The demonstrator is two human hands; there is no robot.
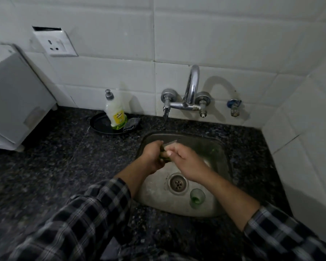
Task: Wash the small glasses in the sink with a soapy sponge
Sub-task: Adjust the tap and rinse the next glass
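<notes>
- The left hand (151, 156) and right hand (186, 161) are brought together over the sink (154, 196), so drips and suds fall into the basin and not on the counter (64, 157).
- The left hand is curled tight round a green lump (163, 157). The right hand pinches the same lump, with its thumb pressed on top.
- Whether the lump is the sponge, a small glass, or one pushed into the other cannot be told. A pale clear edge (171, 143) shows just beyond the fingers and is possibly a glass rim.
- Judged step: scrubbing, with one hand bracing and the other working against it.
- One small green glass (196, 197) lies in the basin, nearer the person than the right hand and just beside that forearm. It is within easy reach and probably waiting its turn.
- A faint green patch (214, 150) is seen to the right of the right hand, by the sink wall. It may be another glass but is too dim to call.
- The drain (177, 183) sits just below the joined hands and is left uncovered, so water can run off.
- The tap (192, 85) stands beyond the hands. No stream can be made out.
- The soap bottle (115, 113) is parked in a dark dish (99, 122), well beyond and to the left of the left hand. The dish likely catches drips.
- Slip risk is judged high, since a wet, soapy glass would be held.
</notes>
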